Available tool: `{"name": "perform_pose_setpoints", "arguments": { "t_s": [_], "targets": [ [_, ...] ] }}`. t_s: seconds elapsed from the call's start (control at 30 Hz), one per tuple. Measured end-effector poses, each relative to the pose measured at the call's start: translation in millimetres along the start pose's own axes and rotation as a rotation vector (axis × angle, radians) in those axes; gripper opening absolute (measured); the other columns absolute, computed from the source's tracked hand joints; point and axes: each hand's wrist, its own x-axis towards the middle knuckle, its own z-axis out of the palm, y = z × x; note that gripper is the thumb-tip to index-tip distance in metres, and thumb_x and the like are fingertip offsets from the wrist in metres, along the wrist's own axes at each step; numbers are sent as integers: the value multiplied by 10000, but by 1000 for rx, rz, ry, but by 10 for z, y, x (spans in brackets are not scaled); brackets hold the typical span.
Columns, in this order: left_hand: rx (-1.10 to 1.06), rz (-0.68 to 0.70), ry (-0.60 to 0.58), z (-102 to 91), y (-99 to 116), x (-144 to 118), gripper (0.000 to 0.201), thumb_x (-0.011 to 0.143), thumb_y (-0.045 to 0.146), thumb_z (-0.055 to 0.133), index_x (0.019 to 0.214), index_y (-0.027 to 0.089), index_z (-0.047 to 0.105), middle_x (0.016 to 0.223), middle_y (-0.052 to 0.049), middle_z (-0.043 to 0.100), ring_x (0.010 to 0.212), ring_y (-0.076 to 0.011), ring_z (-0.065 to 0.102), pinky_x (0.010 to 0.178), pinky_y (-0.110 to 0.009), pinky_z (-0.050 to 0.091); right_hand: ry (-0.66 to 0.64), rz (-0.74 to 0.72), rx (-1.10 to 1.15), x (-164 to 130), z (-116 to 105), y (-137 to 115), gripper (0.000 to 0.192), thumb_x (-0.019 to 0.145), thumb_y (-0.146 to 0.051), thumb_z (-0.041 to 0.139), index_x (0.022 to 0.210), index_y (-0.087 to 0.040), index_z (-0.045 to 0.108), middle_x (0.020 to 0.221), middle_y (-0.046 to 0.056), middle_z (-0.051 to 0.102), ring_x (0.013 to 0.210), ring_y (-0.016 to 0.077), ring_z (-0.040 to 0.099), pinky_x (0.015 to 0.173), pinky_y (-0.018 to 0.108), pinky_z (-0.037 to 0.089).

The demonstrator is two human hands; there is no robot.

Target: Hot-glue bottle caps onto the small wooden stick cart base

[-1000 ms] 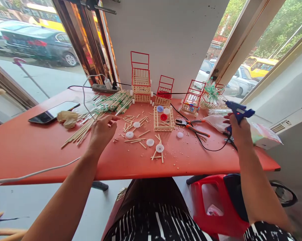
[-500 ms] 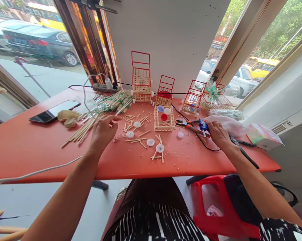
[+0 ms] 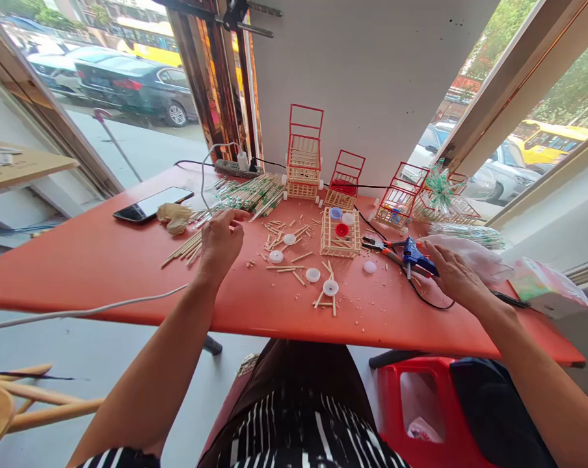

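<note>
**Hands at the orange surface**

Head view: your left hand (image 3: 222, 239) rests, fingers curled, apparently pinching one thin wooden stick (image 3: 240, 225) by the pale stick pile (image 3: 189, 244). Your right hand (image 3: 453, 276) lies loosely on the blue glue gun (image 3: 415, 255), which rests on the orange surface (image 3: 103, 266) beside the orange-handled pliers (image 3: 379, 246).

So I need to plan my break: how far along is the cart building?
Three red-framed stick carts stand finished at the wall. In hand: an open stick basket holding bottle caps; the right hand rests by the blue glue gun, the left hand on loose sticks. Left: white caps lie unattached.
</note>
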Motion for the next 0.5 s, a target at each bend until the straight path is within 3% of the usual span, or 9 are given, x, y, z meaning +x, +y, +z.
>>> {"name": "perform_pose_setpoints", "arguments": {
  "t_s": [0.13,0.2,0.33,0.5],
  "targets": [
    [2,-16,-2,-32,-79,76,374,821,96,509,1066,214,765,1115,-67,798,963,-232,737,955,-346,549,22,-37,13,-108,-110,-69,839,862,-123,541,1677,-213,362,1684,192,464,1500,413,516,1170,595,498],
    [8,-38,-19,-49,-102,129,379,821,98,517,1084,219,763,1108,-60,802,983,-234,740,977,-343,545,92,-51,53,-128,-227,-204,759,939,-189,532,1678,-214,360,1688,191,460,1530,408,486,1192,601,482],
    [76,-52,-88,-80,-101,253,413,814,109,557,1148,233,767,1115,-65,803,1011,-267,738,1004,-368,540,286,-84,184,-123,-481,-623,641,1047,-342,518,1668,-251,389,1599,192,559,1479,393,553,1219,604,467],
    [247,65,-165,-73,-91,375,406,890,157,542,1235,182,755,1100,-138,791,1064,-328,723,1020,-420,523,428,-163,342,-41,-583,-1174,545,1066,-276,513,1606,-330,474,1502,129,649,1400,334,627,1184,543,513]
  ]
}}
